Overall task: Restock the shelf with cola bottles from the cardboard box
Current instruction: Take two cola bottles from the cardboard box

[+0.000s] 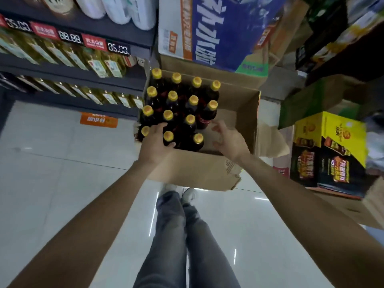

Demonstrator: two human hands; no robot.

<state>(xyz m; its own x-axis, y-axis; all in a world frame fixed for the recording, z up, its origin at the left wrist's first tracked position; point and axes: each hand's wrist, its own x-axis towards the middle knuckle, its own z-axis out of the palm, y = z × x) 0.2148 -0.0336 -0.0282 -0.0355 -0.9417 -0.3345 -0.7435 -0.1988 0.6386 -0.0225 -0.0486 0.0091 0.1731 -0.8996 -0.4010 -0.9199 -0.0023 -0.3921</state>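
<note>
Where the floor meets the shelf (116, 36) at ten o'clock, an open cardboard box (195, 169) is seen at the centre, its near wall just ahead of the person's shoes; cola bottles (172, 104) with yellow caps are packed upright in its left part, in rows, while its right part shows bare cardboard. The left hand (154, 142) is laid over the nearest row, fingers curled among the caps and thumb against one bottle; whether a bottle is actually gripped cannot be told. The right hand (228, 140) is held over the bare part of the box at three o'clock from the bottles, fingers spread and loosely bent, nothing held. At twelve o'clock a large blue carton (224, 32) with white lettering, not legible, is stacked behind the box; at three o'clock a yellow and black carton (328, 152) with printed pictures is set beside it, and a green carton (311, 100) lies above that. On the shelf, rows of yellowish bottles (62, 53) with pale labels are ranged; price tags (118, 48) along the shelf edge read 05.00 and 88.88, with red tags between them whose writing is too blurred to read; an orange floor sticker (99, 120) is seen at nine o'clock from the box.
</note>
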